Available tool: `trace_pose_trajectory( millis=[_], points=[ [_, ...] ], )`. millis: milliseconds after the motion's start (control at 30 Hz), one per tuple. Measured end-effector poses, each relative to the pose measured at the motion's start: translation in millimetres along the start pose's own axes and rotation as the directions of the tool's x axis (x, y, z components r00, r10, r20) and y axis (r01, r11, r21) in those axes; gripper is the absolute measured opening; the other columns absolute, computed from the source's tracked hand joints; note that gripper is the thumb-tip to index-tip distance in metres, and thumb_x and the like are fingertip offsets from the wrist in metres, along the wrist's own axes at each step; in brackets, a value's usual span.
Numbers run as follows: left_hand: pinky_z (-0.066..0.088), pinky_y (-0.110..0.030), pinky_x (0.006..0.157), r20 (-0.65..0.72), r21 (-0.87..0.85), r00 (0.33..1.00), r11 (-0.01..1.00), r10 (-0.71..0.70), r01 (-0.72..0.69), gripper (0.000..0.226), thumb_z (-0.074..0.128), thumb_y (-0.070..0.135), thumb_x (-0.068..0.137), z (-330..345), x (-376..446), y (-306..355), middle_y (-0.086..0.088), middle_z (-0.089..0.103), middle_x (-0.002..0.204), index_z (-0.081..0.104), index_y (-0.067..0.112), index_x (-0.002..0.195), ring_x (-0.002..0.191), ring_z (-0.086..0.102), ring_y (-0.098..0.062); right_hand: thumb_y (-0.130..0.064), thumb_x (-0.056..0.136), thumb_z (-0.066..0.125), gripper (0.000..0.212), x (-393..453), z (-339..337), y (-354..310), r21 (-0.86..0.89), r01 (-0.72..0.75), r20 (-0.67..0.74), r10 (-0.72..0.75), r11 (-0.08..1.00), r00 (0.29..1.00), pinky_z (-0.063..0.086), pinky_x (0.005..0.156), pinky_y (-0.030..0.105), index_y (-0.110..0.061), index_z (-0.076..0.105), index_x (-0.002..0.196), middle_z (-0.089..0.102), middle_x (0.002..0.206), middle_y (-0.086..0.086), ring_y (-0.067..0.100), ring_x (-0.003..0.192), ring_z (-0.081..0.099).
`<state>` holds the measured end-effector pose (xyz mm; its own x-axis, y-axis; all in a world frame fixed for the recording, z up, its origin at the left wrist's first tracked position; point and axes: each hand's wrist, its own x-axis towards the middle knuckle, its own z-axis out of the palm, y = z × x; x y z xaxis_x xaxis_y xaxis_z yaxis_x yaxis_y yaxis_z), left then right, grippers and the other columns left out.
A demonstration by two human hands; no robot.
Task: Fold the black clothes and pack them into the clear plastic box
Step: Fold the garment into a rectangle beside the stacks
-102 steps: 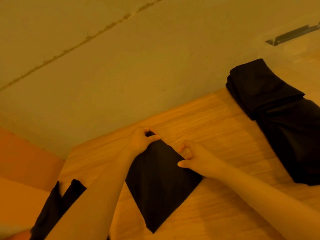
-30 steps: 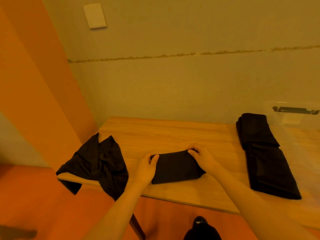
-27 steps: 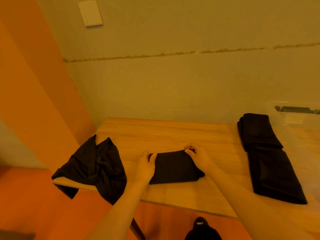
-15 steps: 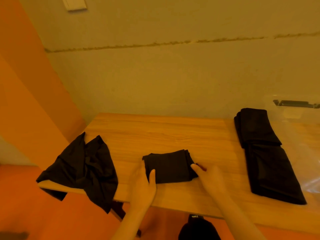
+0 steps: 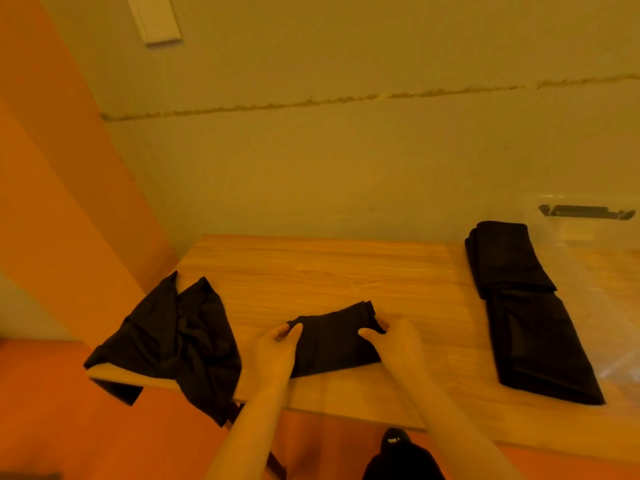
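In the head view, the left hand (image 5: 273,355) and the right hand (image 5: 393,342) each pinch one end of the small folded black garment (image 5: 334,342), thumbs on top and fingers curled under, and its far edge is lifting off the wooden table (image 5: 311,268). Half a second ago both hands lay beside the bundle with fingers loose; now they clamp it, which suggests the folding of this piece is finished and it is about to be carried right toward the clear plastic box (image 5: 599,258), whose walls are faint and partly out of view. By count: three black clothing lots show, namely this bundle held at the table's near middle, a long folded stack (image 5: 526,313) at the right beside the box, and one crumpled, unfolded piece (image 5: 173,341) draped over the left corner. One box, one table, two hands.
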<state>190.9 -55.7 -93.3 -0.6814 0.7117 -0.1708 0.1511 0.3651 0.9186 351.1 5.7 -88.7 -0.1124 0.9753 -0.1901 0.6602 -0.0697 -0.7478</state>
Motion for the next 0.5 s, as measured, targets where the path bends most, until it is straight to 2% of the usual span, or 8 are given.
trace_pose_trajectory(
  millis=[67, 133, 233, 300, 367, 433, 500],
  points=[
    [0.037, -0.023, 0.083, 0.011, 0.032, 1.000, 0.999, -0.001, 0.001, 0.037, 0.057, 0.023, 0.091, 1.0, 3.8, 2.3, -0.011, 0.060, 0.123, 0.058, 0.004, 0.123, 0.118, 0.052, -0.025, -0.029, 0.088, 0.062, 0.057, -0.1, 6.6, -6.2, -0.037, -0.010, 0.065, 0.013, 0.999, 0.998, 0.043, 0.097, 0.029, -0.013, 0.041, 0.138, 0.047, 0.139, 0.006, 0.020, 0.125, 0.047],
    [0.038, -0.024, 0.080, 0.011, 0.004, 1.000, 1.000, -0.013, 0.013, 0.033, 0.056, 0.022, 0.092, 3.1, 4.0, 2.9, -0.010, 0.062, 0.115, 0.061, 0.003, 0.118, 0.111, 0.054, -0.024, -0.024, 0.088, 0.062, 0.051, 1.7, 11.5, -9.6, 0.004, -0.020, 0.082, 0.020, 1.000, 0.996, 0.042, 0.098, 0.031, -0.011, 0.046, 0.135, 0.049, 0.137, 0.007, 0.022, 0.125, 0.047],
    [0.044, -0.029, 0.075, 0.033, -0.150, 0.999, 0.988, -0.037, 0.042, 0.023, 0.051, 0.022, 0.095, 4.7, 1.8, -2.7, -0.005, 0.063, 0.097, 0.064, 0.004, 0.101, 0.095, 0.059, -0.020, -0.017, 0.089, 0.060, 0.026, 6.3, 9.0, -8.9, 0.190, -0.073, 0.067, 0.061, 0.979, 0.996, 0.048, 0.090, 0.034, -0.007, 0.059, 0.113, 0.061, 0.115, 0.008, 0.024, 0.110, 0.057],
    [0.047, -0.033, 0.073, 0.049, -0.216, 0.997, 0.974, -0.065, 0.074, 0.024, 0.047, 0.022, 0.096, 3.6, 1.2, -5.0, -0.011, 0.064, 0.092, 0.064, 0.005, 0.093, 0.086, 0.061, -0.021, -0.015, 0.091, 0.057, 0.027, 7.9, 3.2, -8.9, 0.264, -0.109, 0.088, 0.088, 0.958, 0.992, 0.043, 0.086, 0.029, -0.007, 0.056, 0.117, 0.057, 0.108, 0.004, 0.025, 0.113, 0.055],
    [0.047, -0.035, 0.073, 0.049, -0.207, 0.996, 0.975, -0.069, 0.078, 0.026, 0.046, 0.023, 0.097, 2.4, 3.1, -5.4, -0.017, 0.063, 0.093, 0.062, 0.004, 0.091, 0.081, 0.059, -0.021, -0.015, 0.092, 0.056, 0.026, 12.3, -0.1, -6.1, 0.261, -0.128, 0.141, 0.093, 0.957, 0.986, 0.043, 0.082, 0.027, -0.010, 0.055, 0.117, 0.055, 0.106, 0.002, 0.023, 0.109, 0.055],
    [0.046, -0.035, 0.074, 0.054, -0.152, 0.996, 0.986, -0.068, 0.076, 0.021, 0.047, 0.024, 0.096, 1.5, 6.4, -4.2, -0.017, 0.061, 0.097, 0.060, 0.008, 0.093, 0.082, 0.058, -0.020, -0.017, 0.091, 0.057, 0.014, 18.7, -1.7, -3.2, 0.225, -0.164, 0.175, 0.126, 0.960, 0.976, 0.046, 0.069, 0.026, -0.013, 0.055, 0.104, 0.058, 0.103, 0.004, 0.017, 0.090, 0.057],
    [0.047, -0.035, 0.084, 0.095, -0.115, 0.994, 0.991, -0.060, 0.071, 0.021, 0.051, 0.022, 0.095, 0.7, 9.4, -3.1, -0.011, 0.061, 0.111, 0.058, 0.010, 0.111, 0.100, 0.058, -0.021, -0.018, 0.087, 0.063, 0.020, 23.3, -5.9, -2.8, 0.274, -0.228, 0.176, 0.185, 0.934, 0.967, 0.040, 0.059, 0.025, -0.013, 0.052, 0.103, 0.056, 0.091, 0.005, 0.016, 0.075, 0.051]
  ],
)
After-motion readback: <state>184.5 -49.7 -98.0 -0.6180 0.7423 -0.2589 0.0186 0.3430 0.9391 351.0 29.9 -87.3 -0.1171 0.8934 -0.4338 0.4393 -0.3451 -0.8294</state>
